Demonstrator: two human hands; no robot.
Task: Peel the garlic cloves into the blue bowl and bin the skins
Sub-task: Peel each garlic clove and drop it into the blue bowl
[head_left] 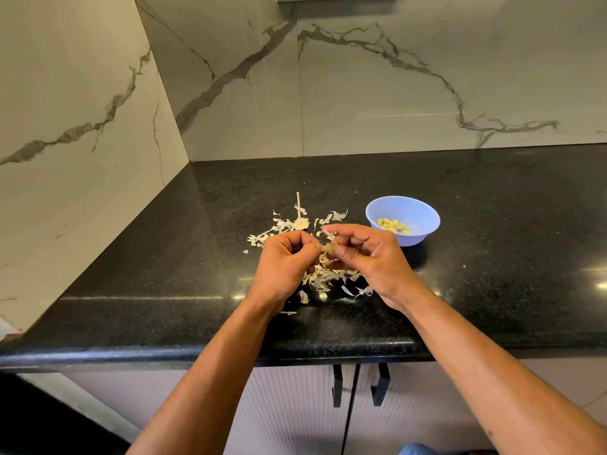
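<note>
A garlic clove (328,247) with papery skin on it is pinched between both hands above the black countertop (164,257). My left hand (285,264) holds it from the left with curled fingers. My right hand (364,254) pinches it from the right, a flake of skin at its fingertips. Loose garlic skins (325,279) lie scattered under and behind the hands. A garlic stem with its root base (299,220) lies just beyond them. The blue bowl (422,213) stands to the right with several peeled cloves (392,224) inside.
Marble-look walls (394,93) meet in a corner at the back left. The counter's rounded front edge (197,353) runs below my forearms. White cabinet doors with black handles (381,384) sit underneath. No bin is in view.
</note>
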